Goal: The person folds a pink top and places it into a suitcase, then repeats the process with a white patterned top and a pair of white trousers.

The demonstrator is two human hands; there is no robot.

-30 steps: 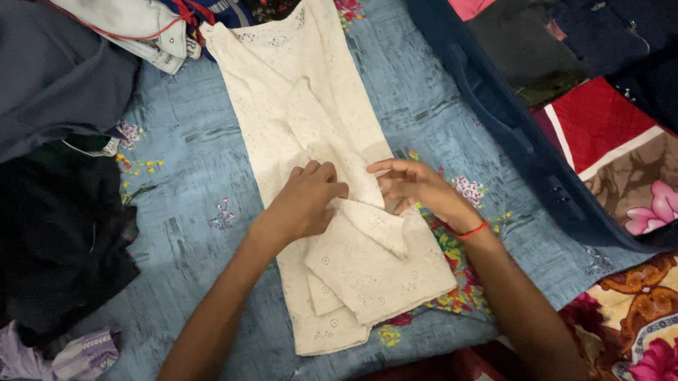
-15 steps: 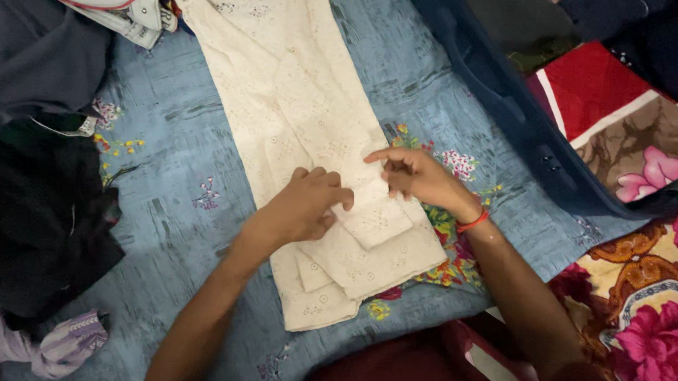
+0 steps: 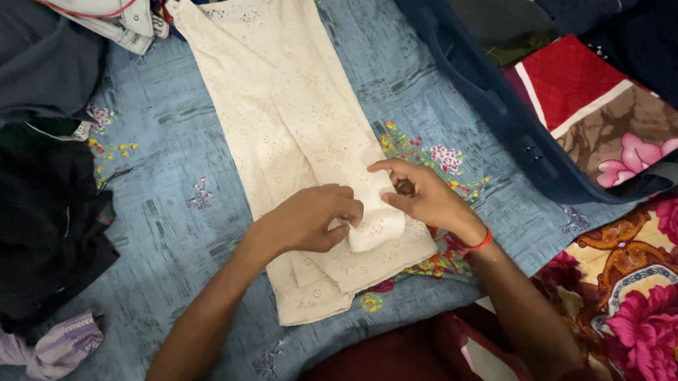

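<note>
Left hand [image 3: 310, 218] clenched on a fold of cream embroidered garment [image 3: 292, 124], pinching cloth at the fingertips. Right hand [image 3: 422, 199] just beside, fingers curled, gripping the same fold from the other side. Garment spread flat beneath both hands on blue floral sheet [image 3: 167, 204], stretching away from them. Dark clothes pile [image 3: 32, 224] well left of left hand. Navy bag [image 3: 494, 102] beyond right hand.

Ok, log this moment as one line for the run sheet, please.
left hand: pinching a fold of cream garment | right hand: gripping same fold | garment: flat on blue floral sheet | dark clothes: at left
</note>
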